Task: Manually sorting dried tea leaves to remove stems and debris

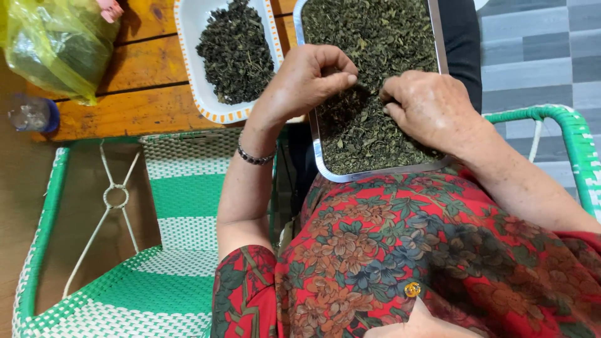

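- The leaves, dark, dry and curled, fill a metal tray in the upper middle of the frame; its near end rests on the person's lap.
- The tray's long axis runs from the lap up and away, out of the top of the frame; its far end is cut off, so its support there cannot be told.
- The left hand hovers over the tray's left rim, fingers curled and thumb to forefinger as if pinching a bit of leaf; what it grips is too small to tell.
- The right hand lies palm down on the leaves, fingers bent into the heap.
- Risk, as I judge it: the tray sits on soft cloth, so a knee shift or a hard press near the rim could tip it and spill leaves.
- Leaves swept past the left rim would drop into the gap by the green chair.
- A white dish of similar leaves stands on the table, upper left, beside a yellow bag.
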